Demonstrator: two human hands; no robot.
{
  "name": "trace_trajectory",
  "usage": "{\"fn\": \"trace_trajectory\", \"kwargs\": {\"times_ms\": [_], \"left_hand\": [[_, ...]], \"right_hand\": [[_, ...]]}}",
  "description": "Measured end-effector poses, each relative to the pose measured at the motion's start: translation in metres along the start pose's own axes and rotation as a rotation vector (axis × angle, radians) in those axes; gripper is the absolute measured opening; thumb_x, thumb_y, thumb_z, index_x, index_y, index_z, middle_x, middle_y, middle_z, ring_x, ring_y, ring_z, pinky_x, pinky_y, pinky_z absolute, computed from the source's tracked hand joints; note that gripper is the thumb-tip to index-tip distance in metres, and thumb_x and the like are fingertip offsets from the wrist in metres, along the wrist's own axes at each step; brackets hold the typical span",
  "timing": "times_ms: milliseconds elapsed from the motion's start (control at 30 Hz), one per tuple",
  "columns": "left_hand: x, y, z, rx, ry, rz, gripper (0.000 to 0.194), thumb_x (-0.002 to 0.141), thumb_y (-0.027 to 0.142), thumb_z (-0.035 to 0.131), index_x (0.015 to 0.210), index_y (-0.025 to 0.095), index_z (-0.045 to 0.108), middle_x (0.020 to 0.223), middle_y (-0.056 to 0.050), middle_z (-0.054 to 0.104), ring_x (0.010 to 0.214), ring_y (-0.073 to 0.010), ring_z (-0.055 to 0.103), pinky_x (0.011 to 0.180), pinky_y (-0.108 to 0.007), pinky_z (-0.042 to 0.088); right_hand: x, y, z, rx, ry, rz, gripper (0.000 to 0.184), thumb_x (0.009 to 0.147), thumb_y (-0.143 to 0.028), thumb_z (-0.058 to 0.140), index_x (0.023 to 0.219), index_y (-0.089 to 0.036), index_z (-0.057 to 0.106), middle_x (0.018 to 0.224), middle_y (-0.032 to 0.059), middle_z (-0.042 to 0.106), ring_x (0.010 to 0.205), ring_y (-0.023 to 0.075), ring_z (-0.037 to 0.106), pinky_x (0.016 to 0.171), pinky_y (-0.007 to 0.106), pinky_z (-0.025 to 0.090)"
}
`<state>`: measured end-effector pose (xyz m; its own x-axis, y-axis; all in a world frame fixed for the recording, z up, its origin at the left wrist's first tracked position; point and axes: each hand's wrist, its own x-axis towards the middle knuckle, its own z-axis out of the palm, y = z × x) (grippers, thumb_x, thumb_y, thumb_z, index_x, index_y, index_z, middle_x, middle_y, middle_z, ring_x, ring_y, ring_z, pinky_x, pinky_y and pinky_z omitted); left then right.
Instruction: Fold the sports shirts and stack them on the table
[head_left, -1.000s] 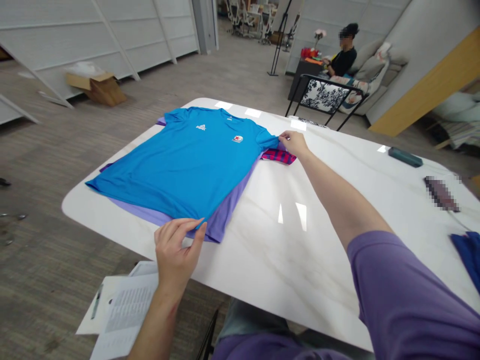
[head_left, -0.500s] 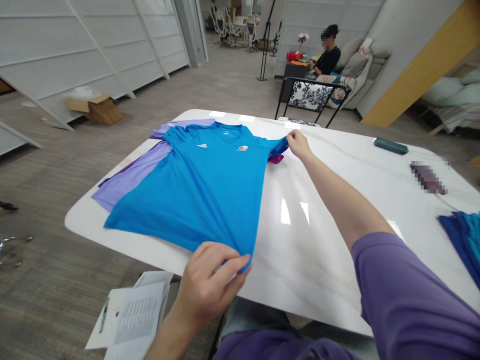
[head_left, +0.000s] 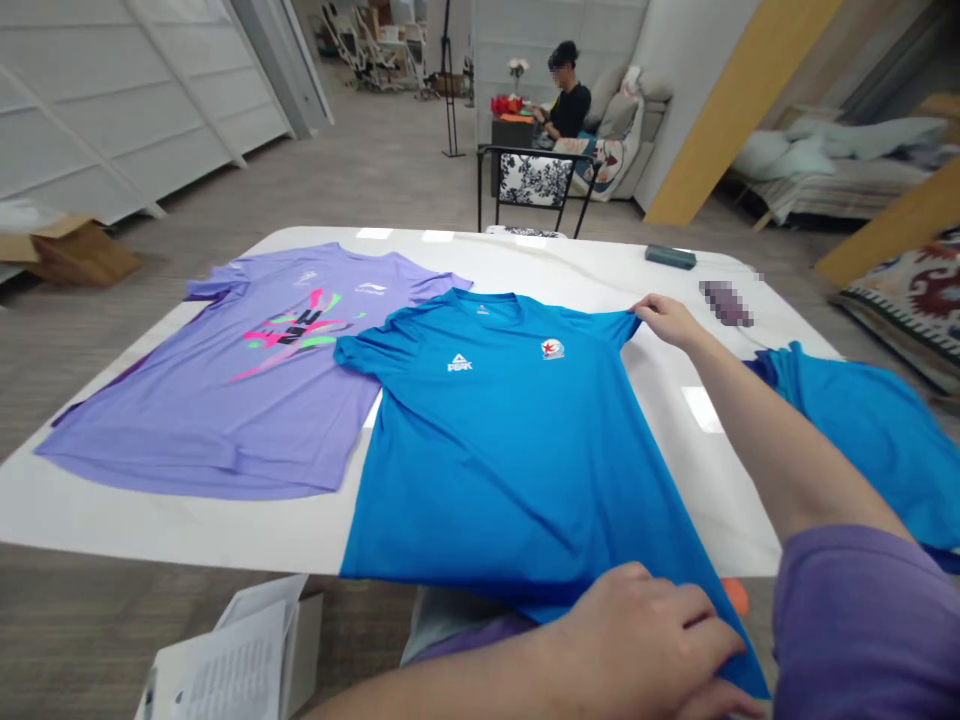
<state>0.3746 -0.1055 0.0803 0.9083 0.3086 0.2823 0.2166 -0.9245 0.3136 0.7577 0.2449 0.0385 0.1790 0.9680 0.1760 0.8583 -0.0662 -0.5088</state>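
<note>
A bright blue T-shirt [head_left: 510, 450] lies face up across the middle of the white table [head_left: 187, 525], its hem hanging over the near edge. My left hand [head_left: 645, 640] is closed on the hem at the near right corner. My right hand [head_left: 667, 320] pinches the far right sleeve. A purple T-shirt [head_left: 247, 390] with a pink and green print lies flat to the left, partly under the blue one's sleeve.
More blue cloth [head_left: 862, 430] lies at the table's right edge. A dark case [head_left: 670, 257] sits at the far edge. Papers [head_left: 225, 660] lie below the near edge. A black chair [head_left: 536, 185] stands beyond the table, and a person [head_left: 562, 100] sits farther back.
Both hands have dragged the blue T-shirt to the right and toward me, off the purple T-shirt, which is now uncovered. The view has swung to the right.
</note>
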Motion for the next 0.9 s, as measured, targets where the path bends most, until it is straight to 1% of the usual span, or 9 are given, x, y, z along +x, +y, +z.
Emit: {"fn": "trace_trajectory", "kwargs": {"times_ms": [100, 200, 267, 367, 467, 567, 733, 800, 900], "left_hand": [[0.017, -0.039, -0.007, -0.192, 0.062, -0.181, 0.058, 0.114, 0.069, 0.049, 0.149, 0.029, 0.070, 0.136, -0.008, 0.080, 0.122, -0.0241, 0.075, 0.101, -0.044, 0.067], [0.019, -0.136, -0.015, -0.059, 0.151, -0.524, 0.057, 0.115, 0.063, 0.050, 0.155, 0.024, 0.064, 0.156, -0.014, 0.069, 0.144, -0.0339, 0.065, 0.117, -0.054, 0.056], [0.021, -0.211, -0.017, 0.072, 0.236, -0.704, 0.055, 0.117, 0.054, 0.048, 0.158, 0.020, 0.063, 0.160, -0.017, 0.064, 0.149, -0.0367, 0.059, 0.124, -0.055, 0.050], [0.036, -0.305, -0.015, 0.153, 0.214, -0.840, 0.062, 0.118, 0.049, 0.042, 0.169, 0.015, 0.053, 0.176, -0.019, 0.049, 0.162, -0.0385, 0.047, 0.133, -0.058, 0.039], [0.064, -0.364, -0.008, 0.131, 0.094, -0.883, 0.072, 0.119, 0.055, 0.034, 0.178, 0.013, 0.043, 0.187, -0.016, 0.033, 0.174, -0.0384, 0.026, 0.141, -0.062, 0.023], [0.091, -0.407, 0.001, 0.128, 0.001, -0.905, 0.080, 0.117, 0.064, 0.035, 0.182, 0.017, 0.036, 0.190, -0.012, 0.024, 0.178, -0.0393, 0.012, 0.143, -0.066, 0.011], [0.136, -0.477, 0.014, 0.189, -0.039, -0.791, 0.083, 0.117, 0.067, 0.040, 0.181, 0.015, 0.036, 0.190, -0.013, 0.020, 0.178, -0.0402, 0.013, 0.142, -0.066, 0.010], [0.157, -0.506, 0.017, 0.239, -0.076, -0.716, 0.091, 0.117, 0.066, 0.024, 0.174, -0.002, 0.042, 0.188, -0.022, 0.020, 0.175, -0.0473, 0.014, 0.138, -0.069, 0.014], [0.187, -0.548, 0.018, 0.308, -0.090, -0.560, 0.116, 0.101, 0.062, -0.011, 0.163, -0.020, 0.042, 0.179, -0.029, 0.026, 0.166, -0.0572, 0.016, 0.126, -0.072, 0.022]], "right_hand": [[-0.026, 0.068, -0.044, -0.096, -0.025, 0.080, 0.022, 0.087, -0.038, 0.065, 0.094, -0.023, 0.080, 0.103, 0.0106, 0.084, 0.102, 0.0323, 0.075, 0.099, 0.046, 0.059], [-0.039, 0.099, -0.057, -0.212, 0.016, 0.105, 0.025, 0.089, -0.042, 0.069, 0.100, -0.024, 0.082, 0.112, 0.0140, 0.084, 0.111, 0.0381, 0.075, 0.105, 0.051, 0.058], [-0.039, 0.092, -0.042, -0.230, 0.042, 0.034, 0.034, 0.095, -0.046, 0.065, 0.114, -0.023, 0.082, 0.122, 0.0156, 0.083, 0.118, 0.0399, 0.075, 0.110, 0.054, 0.057], [-0.031, 0.053, 0.008, -0.108, -0.045, -0.146, 0.052, 0.105, -0.055, 0.054, 0.139, -0.024, 0.077, 0.144, 0.0150, 0.077, 0.135, 0.0409, 0.071, 0.122, 0.060, 0.053], [-0.015, 0.019, 0.062, 0.006, -0.174, -0.220, 0.063, 0.107, -0.068, 0.051, 0.155, -0.030, 0.069, 0.165, 0.0094, 0.065, 0.156, 0.0407, 0.057, 0.136, 0.067, 0.037], [0.008, 0.023, 0.095, 0.018, -0.182, -0.174, 0.072, 0.102, -0.077, 0.060, 0.160, -0.034, 0.065, 0.178, 0.0051, 0.052, 0.170, 0.0427, 0.037, 0.142, 0.074, 0.015], [0.062, 0.079, 0.103, 0.072, -0.096, -0.140, 0.083, 0.092, -0.069, 0.087, 0.161, -0.029, 0.064, 0.181, 0.0074, 0.047, 0.174, 0.0487, 0.023, 0.142, 0.078, 0.000], [0.089, 0.100, 0.101, 0.070, -0.118, -0.159, 0.084, 0.096, -0.068, 0.085, 0.160, -0.018, 0.064, 0.182, 0.0118, 0.044, 0.174, 0.0505, 0.020, 0.140, 0.079, -0.003], [0.130, 0.124, 0.097, -0.050, -0.190, -0.206, 0.083, 0.111, -0.072, 0.058, 0.158, -0.003, 0.058, 0.186, 0.0162, 0.033, 0.174, 0.0498, 0.015, 0.135, 0.080, -0.005]]}}
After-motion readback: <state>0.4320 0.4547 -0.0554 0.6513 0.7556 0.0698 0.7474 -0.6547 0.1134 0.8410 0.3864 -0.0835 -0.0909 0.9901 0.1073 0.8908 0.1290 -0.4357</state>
